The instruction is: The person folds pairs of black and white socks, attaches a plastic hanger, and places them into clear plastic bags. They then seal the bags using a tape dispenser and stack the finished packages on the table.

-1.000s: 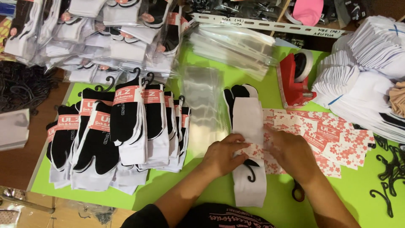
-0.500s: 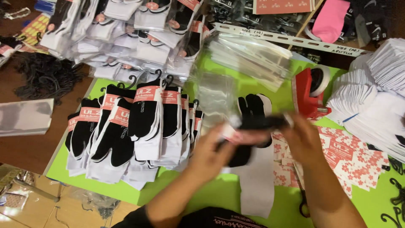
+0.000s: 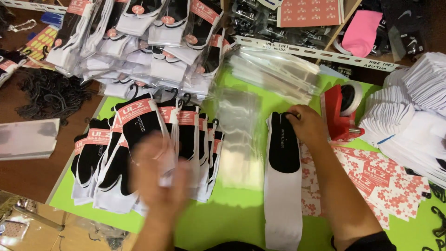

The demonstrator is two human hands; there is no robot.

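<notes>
Pinched at its top by the right hand point(image 3: 306, 124) is a black-and-white sock point(image 3: 283, 176); the blurred left hand point(image 3: 160, 179) is laid over banded socks point(image 3: 139, 148), its fingers' grip unreadable.

Your work surface is a bright green mat point(image 3: 241, 218) laid over a brown wooden table point(image 3: 28, 172). On the mat you have a fanned row of banded black-and-white socks point(image 3: 139, 153), a stack of clear plastic sleeves point(image 3: 239, 135), one long sock point(image 3: 282, 186), red floral paper labels point(image 3: 381, 179) and a red tape dispenser point(image 3: 339, 109).
</notes>
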